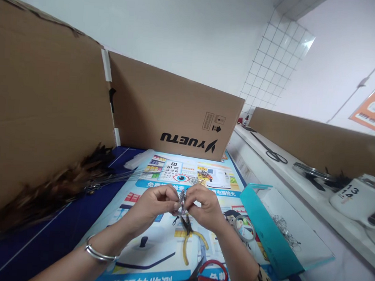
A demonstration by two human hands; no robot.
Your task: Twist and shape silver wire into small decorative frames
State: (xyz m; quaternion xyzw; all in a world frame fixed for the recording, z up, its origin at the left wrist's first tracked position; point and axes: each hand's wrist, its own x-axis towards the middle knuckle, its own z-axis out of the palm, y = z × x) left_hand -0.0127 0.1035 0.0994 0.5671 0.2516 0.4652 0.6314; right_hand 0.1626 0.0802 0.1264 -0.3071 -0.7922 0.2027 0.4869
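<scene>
Over the printed mat (pixel 155 248), my left hand (pixel 156 204) and my right hand (pixel 207 207) meet with bent, pinching fingers. Between them is a small silvery, wiry piece (pixel 182 198), upright and gripped by the fingertips of both; its exact kind is too small to make out. Just below lies a pair of pliers (pixel 187 233) with yellow handles, jaws toward my fingers. Closer to me are red-handled scissors (pixel 213 272). Beyond my hands, a few loose silvery bits (pixel 196 181) rest on the mat.
On the right stands a teal box (pixel 265 238) with silvery wire pieces (pixel 285 231) inside, beside a roll of tape (pixel 245 228). Brown feathers (pixel 60 188) lie at the left. Cardboard panels (pixel 171 101) wall the back and left. A ledge holds black scissors (pixel 269 152) and a white mug (pixel 358 199).
</scene>
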